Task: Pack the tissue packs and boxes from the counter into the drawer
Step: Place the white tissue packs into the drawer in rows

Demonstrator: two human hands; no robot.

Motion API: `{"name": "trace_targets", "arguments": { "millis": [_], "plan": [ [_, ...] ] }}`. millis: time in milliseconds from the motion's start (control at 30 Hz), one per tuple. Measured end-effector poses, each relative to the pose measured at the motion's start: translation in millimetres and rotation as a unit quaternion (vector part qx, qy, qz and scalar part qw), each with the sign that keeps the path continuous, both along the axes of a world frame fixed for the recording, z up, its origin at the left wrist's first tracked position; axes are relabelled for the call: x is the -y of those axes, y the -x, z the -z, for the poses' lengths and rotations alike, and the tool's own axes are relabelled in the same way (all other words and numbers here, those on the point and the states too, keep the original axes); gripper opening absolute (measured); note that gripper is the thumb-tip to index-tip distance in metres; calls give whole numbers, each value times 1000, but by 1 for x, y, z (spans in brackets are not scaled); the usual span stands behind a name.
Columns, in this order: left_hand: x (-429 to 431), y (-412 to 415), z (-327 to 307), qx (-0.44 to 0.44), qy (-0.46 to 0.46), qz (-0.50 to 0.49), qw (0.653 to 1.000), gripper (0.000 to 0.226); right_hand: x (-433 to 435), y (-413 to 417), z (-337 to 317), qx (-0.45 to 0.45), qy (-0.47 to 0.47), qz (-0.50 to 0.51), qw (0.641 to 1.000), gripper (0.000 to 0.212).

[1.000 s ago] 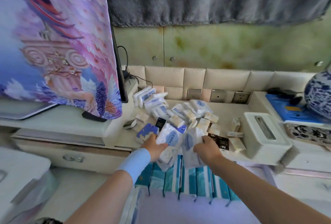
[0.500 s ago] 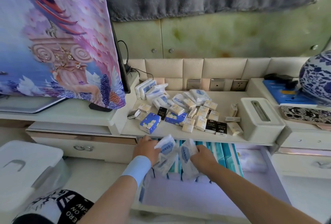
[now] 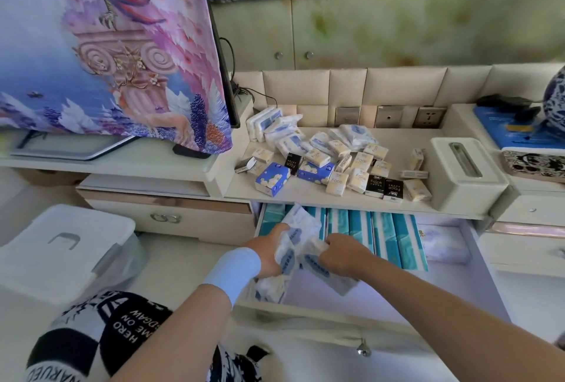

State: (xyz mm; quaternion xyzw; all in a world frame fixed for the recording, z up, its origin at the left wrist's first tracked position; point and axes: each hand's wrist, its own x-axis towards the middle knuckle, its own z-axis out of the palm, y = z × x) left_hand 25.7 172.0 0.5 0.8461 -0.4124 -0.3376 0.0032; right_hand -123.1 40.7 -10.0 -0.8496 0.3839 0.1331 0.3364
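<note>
- Since half a second ago, both hands sank into the open white drawer (image 3: 477, 262).
- Left hand (image 3: 269, 256) and right hand (image 3: 344, 255) each clench soft white-and-blue tissue packs (image 3: 298, 230) near the drawer's front-left corner.
- I should seat them flat before the upright teal packs (image 3: 376, 236).

White packs with blue ovals (image 3: 292, 247) are being held; teal and white boxes (image 3: 382, 238) are being kept in the pale drawer (image 3: 477, 262); a blue band (image 3: 234, 271) is being worn

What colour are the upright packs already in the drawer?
Teal with white stripes; the head view shows them.
</note>
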Motion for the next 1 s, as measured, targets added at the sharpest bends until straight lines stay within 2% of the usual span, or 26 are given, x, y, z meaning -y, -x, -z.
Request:
{"name": "trace_targets", "arguments": {
  "millis": [167,333,500,567,700,800,867,933,1000],
  "plan": [
    [4,4,4,6,-15,-16,1000,71,-7,-4,8,-33,10,-47,998,27],
    [10,10,24,75,-66,27,995,71,-17,-9,22,-46,-45,-41,997,13],
    [7,8,30,135,-87,46,986,62,-24,-15,29,-52,-103,4,993,22],
    [2,11,37,152,-96,36,983,68,-27,-18,34,-52,-102,7,993,15],
    [5,13,41,165,-98,-5,981,62,-33,-21,37,-58,-80,5,995,29],
    [5,14,42,168,-77,-32,982,75,-33,-26,39,-66,-62,2,996,21],
    [1,13,45,182,-45,-7,982,81,-33,-30,40,-59,-50,8,997,10],
    [-4,9,46,235,24,69,969,78,-33,-33,39,-72,-31,-18,997,4],
    [-4,5,43,271,86,170,944,61,-32,-34,40,-89,-17,-53,994,4]
  ]
}}
